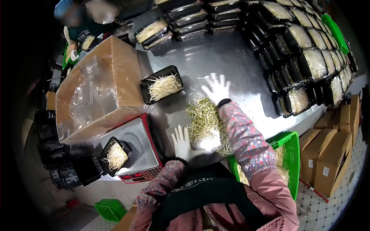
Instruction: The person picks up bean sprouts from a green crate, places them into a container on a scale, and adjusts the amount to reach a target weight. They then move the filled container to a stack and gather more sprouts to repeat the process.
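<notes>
My left hand [182, 144], in a white glove, has its fingers spread beside the near left edge of a loose pile of bean sprouts [205, 117]. Past the pile's far right edge, my right hand [216, 89] reaches over the metal table with white-gloved fingers apart. Neither hand holds anything. A black tray of bean sprouts [165, 85] sits on the table, left of the pile. Another black tray with sprouts [116, 156] rests tilted on the red-framed scale [135, 140] to my left.
A plastic-lined cardboard box [127, 73] stands at left, with empty black trays [75, 171] below it. Filled trays [314, 63] are stacked high at right and along the back. A green crate [295, 161] of sprouts is by my right arm. A co-worker [86, 29] stands at far left.
</notes>
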Demonstrator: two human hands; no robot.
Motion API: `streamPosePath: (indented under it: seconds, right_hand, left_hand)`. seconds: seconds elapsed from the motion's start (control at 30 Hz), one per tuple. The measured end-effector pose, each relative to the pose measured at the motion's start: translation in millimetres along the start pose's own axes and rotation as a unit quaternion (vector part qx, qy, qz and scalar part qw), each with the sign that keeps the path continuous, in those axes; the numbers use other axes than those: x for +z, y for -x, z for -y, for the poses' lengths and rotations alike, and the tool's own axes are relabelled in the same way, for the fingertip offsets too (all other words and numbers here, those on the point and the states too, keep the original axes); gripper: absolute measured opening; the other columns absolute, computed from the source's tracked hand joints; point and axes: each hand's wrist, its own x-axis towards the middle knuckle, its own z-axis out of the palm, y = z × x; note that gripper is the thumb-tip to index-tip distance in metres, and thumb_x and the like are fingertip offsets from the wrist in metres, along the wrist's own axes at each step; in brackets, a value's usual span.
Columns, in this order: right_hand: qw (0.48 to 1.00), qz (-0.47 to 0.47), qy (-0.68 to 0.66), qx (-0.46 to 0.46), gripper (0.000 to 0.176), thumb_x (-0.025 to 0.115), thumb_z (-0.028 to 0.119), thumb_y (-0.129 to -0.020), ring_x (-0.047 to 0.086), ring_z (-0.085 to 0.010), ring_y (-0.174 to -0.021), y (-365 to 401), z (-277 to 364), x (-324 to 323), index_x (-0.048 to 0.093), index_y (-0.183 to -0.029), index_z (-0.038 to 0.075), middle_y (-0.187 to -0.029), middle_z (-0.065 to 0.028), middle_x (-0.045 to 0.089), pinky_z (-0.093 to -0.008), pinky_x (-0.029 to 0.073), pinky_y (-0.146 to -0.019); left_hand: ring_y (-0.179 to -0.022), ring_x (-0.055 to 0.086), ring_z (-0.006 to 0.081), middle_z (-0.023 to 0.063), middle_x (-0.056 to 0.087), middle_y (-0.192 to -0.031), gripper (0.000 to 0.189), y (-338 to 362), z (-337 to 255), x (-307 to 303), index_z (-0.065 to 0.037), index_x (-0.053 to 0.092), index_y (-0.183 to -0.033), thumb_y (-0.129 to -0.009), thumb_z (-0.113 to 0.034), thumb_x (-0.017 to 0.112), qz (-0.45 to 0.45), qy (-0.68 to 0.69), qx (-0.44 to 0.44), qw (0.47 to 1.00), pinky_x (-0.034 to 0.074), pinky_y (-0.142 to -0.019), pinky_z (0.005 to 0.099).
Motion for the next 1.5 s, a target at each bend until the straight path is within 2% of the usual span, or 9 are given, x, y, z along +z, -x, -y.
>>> streamPosePath:
  seconds: [0.17,0.3,0.43,0.5,0.7,0.87,1.0,1.17,1.5]
  right_hand:
    - [0.949,0.146,-0.097,-0.263,0.05,0.049,0.051,-0.096,0.034,-0.0321,-0.142,78.4,27.1,-17.9,0.058,-0.134,0.019,-0.145,-0.0096,0.05,-0.0627,0.022,-0.112]
    - [0.938,0.095,-0.182,-0.28,0.052,0.057,0.041,-0.095,0.04,-0.0326,-0.138,156.7,-27.6,-73.2,0.055,-0.137,0.01,-0.143,-0.0146,0.052,-0.0461,0.028,-0.115]
    - [0.974,-0.002,-0.197,-0.116,0.082,0.071,0.049,-0.083,0.036,-0.0387,-0.14,220.7,-92.0,-67.0,0.041,-0.147,0.008,-0.153,-0.021,0.036,-0.0416,0.034,-0.114]
    - [0.99,0.099,-0.079,0.061,0.107,0.08,0.055,-0.068,0.039,-0.0423,-0.137,239.6,-82.2,-77.5,0.032,-0.15,0.005,-0.151,-0.0261,0.035,-0.0413,0.038,-0.111]
    - [0.974,0.185,-0.036,0.128,0.139,0.093,0.041,-0.048,0.048,-0.0508,-0.122,242.7,-5.7,-56.5,0.011,-0.152,-0.002,-0.14,-0.0356,0.038,-0.0463,0.046,-0.102]
    - [0.963,0.069,-0.163,0.203,0.085,0.073,0.02,-0.076,0.059,-0.0382,-0.113,208.4,15.7,-15.0,0.031,-0.147,-0.001,-0.135,-0.0281,0.048,-0.041,0.049,-0.096]
    - [0.946,-0.135,-0.263,0.134,0.05,0.066,0.013,-0.079,0.063,-0.0342,-0.107,206.7,9.8,-36.7,0.06,-0.128,0.007,-0.115,-0.0225,0.065,-0.0372,0.05,-0.093]
    - [0.919,-0.188,-0.346,0.032,0.05,0.063,-0.002,-0.079,0.064,-0.025,-0.109,232.3,44.2,-158.4,0.062,-0.129,0.007,-0.116,-0.014,0.064,-0.0316,0.05,-0.097]
    - [0.876,-0.287,-0.371,-0.111,0.049,0.058,-0.004,-0.082,0.064,-0.0235,-0.102,252.3,86.3,-231.6,0.06,-0.129,0.006,-0.111,-0.0118,0.062,-0.0313,0.051,-0.091]
  left_hand:
    - [-0.147,0.02,0.0384,0.0228,0.026,-0.156,0.123,-76.1,-13.2,-4.1,0.005,0.023,-0.15,-0.056,-0.04,0.089,-0.042,0.062,0.029,0.997,0.013,-0.12,0.0528]
    - [-0.139,0.035,0.0407,0.022,0.043,-0.146,0.103,-61.5,-15.9,4.6,-0.003,0.031,-0.149,-0.066,-0.033,0.084,0.025,0.22,0.154,0.963,0.024,-0.118,0.0499]
    - [-0.148,0.012,0.0409,0.0245,0.022,-0.157,0.121,18.2,-8.7,-8.2,0.002,0.021,-0.152,-0.064,-0.056,0.082,0.062,0.037,0.126,0.989,0.004,-0.118,0.0582]
    - [-0.148,0.006,0.0445,0.0261,0.014,-0.159,0.125,55.4,4.5,-2.6,0.001,0.023,-0.152,-0.061,-0.063,0.081,0.072,-0.006,0.063,0.995,0.003,-0.115,0.0646]
    - [-0.147,0.01,0.0476,0.0302,0.014,-0.157,0.127,23.4,-4.1,16.2,0.001,0.024,-0.151,-0.058,-0.066,0.08,0.015,-0.041,0.111,0.993,0.009,-0.115,0.0635]
    - [-0.124,0.047,0.0396,0.0151,0.04,-0.147,0.085,-67.2,-38.9,14.0,-0.022,0.043,-0.145,-0.07,-0.031,0.082,-0.006,0.059,0.213,0.975,0.042,-0.102,0.0484]
    - [-0.121,0.055,0.0292,0.0068,0.052,-0.137,0.057,-84.9,-46.8,-17.5,-0.02,0.062,-0.128,-0.073,-0.006,0.07,-0.007,0.249,0.246,0.937,0.048,-0.099,0.0369]
    - [-0.124,0.055,0.0306,0.0173,0.048,-0.143,0.052,-58.8,-91.6,-136.6,-0.009,0.064,-0.125,-0.073,-0.006,0.073,0.005,0.285,0.3,0.91,0.045,-0.103,0.0347]
    - [-0.125,0.055,0.027,0.0138,0.049,-0.142,0.057,-34.5,-127.4,-227.7,-0.004,0.058,-0.13,-0.076,-0.004,0.074,-0.088,0.318,0.404,0.853,0.046,-0.103,0.0338]
